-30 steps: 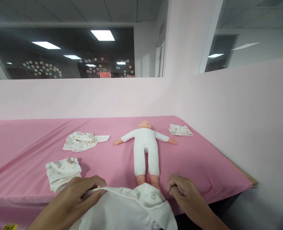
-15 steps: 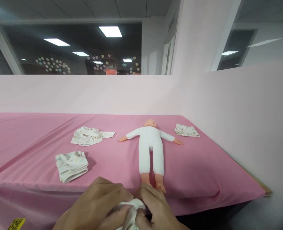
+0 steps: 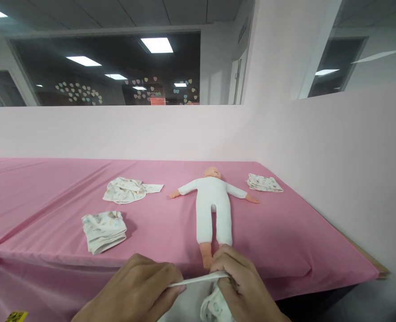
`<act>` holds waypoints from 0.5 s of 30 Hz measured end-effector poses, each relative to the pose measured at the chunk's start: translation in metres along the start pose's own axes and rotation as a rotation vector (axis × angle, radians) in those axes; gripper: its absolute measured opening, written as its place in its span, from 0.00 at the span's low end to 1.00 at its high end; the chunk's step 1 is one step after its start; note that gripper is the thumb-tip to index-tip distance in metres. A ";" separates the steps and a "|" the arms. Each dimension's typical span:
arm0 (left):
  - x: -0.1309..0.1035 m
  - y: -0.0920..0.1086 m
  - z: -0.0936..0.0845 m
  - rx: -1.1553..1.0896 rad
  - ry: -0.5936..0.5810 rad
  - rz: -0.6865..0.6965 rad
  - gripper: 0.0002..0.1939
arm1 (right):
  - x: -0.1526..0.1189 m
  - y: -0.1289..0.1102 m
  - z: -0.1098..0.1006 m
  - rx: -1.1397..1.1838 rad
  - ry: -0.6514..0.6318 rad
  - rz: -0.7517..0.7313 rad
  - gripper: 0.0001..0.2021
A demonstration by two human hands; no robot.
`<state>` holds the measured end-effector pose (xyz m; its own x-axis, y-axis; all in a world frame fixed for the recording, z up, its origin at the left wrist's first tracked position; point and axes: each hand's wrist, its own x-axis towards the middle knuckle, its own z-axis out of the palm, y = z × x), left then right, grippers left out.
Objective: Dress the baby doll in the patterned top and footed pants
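Note:
My left hand (image 3: 144, 286) and my right hand (image 3: 241, 281) are both closed on the edge of a white patterned baby garment (image 3: 191, 298) at the table's front edge. The edge is pulled taut between them, and the cloth hangs below; its lower part runs out of view, so its exact kind cannot be told. Just beyond my hands a baby doll (image 3: 213, 201) in white lies on its back, arms spread, feet towards me. My right hand covers part of one foot.
The table has a pink cloth (image 3: 164, 232). On it lie a folded patterned cloth (image 3: 104, 231) at front left, a small patterned shirt (image 3: 124, 190) behind it, and another folded cloth (image 3: 264, 183) at right. Pink-white walls (image 3: 359, 147) stand behind and to the right.
My hands have moved apart, the right one to the right, stretching the garment's edge that was bunched between them. The view has shifted slightly.

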<state>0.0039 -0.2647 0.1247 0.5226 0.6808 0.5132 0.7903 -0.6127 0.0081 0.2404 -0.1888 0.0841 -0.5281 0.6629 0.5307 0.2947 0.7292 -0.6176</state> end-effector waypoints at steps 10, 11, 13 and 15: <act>-0.006 0.002 -0.002 0.058 -0.072 -0.017 0.13 | -0.023 0.021 -0.051 -0.029 -0.083 0.213 0.13; -0.007 0.001 0.000 0.070 -0.087 -0.021 0.13 | -0.026 0.020 -0.057 -0.039 -0.128 0.211 0.13; -0.010 -0.002 0.004 0.110 -0.097 -0.034 0.11 | -0.032 0.020 -0.069 -0.080 -0.247 0.193 0.15; -0.013 -0.005 0.006 0.167 -0.087 -0.039 0.10 | -0.039 0.022 -0.080 -0.152 -0.342 0.187 0.15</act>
<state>-0.0047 -0.2680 0.1126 0.5107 0.7394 0.4387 0.8486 -0.5153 -0.1195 0.3314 -0.1855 0.0966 -0.6811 0.7101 0.1785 0.5113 0.6357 -0.5783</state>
